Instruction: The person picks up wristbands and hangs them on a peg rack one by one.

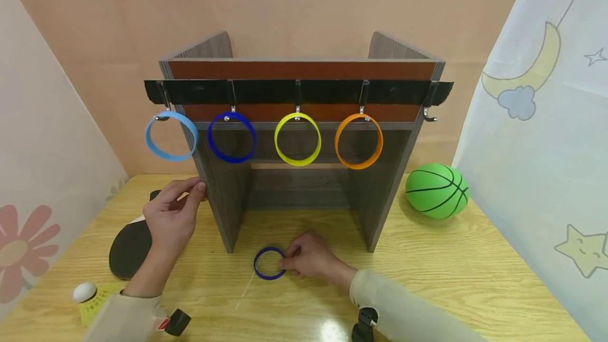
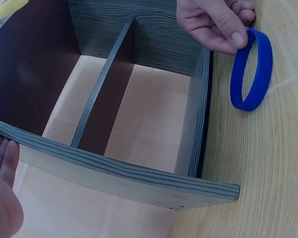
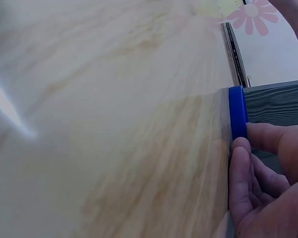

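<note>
My right hand (image 1: 311,257) pinches a dark blue silicone wristband (image 1: 255,265) between thumb and fingers, low over the table in front of the shelf. In the left wrist view the wristband (image 2: 264,74) hangs tilted from those fingertips. With thumb and fingers, my left hand (image 1: 173,215) grips the front edge of the left side panel of the grey wooden shelf (image 1: 216,194). On the hooks of the black strip (image 1: 266,92) hang a light blue wristband (image 1: 149,139), a dark blue wristband (image 1: 210,139), a yellow wristband (image 1: 277,144) and an orange wristband (image 1: 338,141).
The strip's rightmost hook (image 1: 429,116) carries no band. A green ball (image 1: 437,190) with black lines sits right of the shelf. To the left lie a black table tennis paddle (image 1: 128,252) and a yellow shuttlecock (image 1: 92,305) with a white tip. Patterned walls flank the wooden table (image 1: 456,268).
</note>
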Tool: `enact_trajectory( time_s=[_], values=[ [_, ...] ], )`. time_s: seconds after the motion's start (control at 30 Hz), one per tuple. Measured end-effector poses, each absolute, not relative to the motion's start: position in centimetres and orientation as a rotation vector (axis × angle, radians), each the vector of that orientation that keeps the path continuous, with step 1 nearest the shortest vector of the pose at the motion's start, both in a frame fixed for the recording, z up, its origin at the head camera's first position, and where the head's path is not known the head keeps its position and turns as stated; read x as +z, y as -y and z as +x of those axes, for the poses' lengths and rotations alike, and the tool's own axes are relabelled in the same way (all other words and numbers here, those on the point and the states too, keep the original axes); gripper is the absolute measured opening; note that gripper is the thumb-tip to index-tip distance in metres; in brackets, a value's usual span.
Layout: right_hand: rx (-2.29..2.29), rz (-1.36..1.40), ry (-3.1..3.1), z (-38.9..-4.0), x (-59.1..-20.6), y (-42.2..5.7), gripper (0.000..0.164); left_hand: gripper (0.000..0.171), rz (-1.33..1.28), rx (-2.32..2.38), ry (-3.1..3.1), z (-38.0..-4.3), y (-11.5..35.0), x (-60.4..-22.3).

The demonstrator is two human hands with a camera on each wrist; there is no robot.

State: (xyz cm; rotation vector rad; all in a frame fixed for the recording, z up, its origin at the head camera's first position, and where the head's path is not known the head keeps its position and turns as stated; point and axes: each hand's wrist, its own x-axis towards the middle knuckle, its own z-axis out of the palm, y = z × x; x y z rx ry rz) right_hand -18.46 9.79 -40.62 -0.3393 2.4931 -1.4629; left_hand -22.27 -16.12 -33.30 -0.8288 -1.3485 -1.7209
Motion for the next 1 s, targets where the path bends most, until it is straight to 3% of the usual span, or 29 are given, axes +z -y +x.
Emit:
enact_trajectory(
  time_s=[1.0],
  values=[
    [-1.823, -0.261, -2.109, -16.8, -41.0, -12.9, 0.012, 0.012, -0.853, -1.711, 1.344, -21.2, 15.4, -32.0]
  ],
)
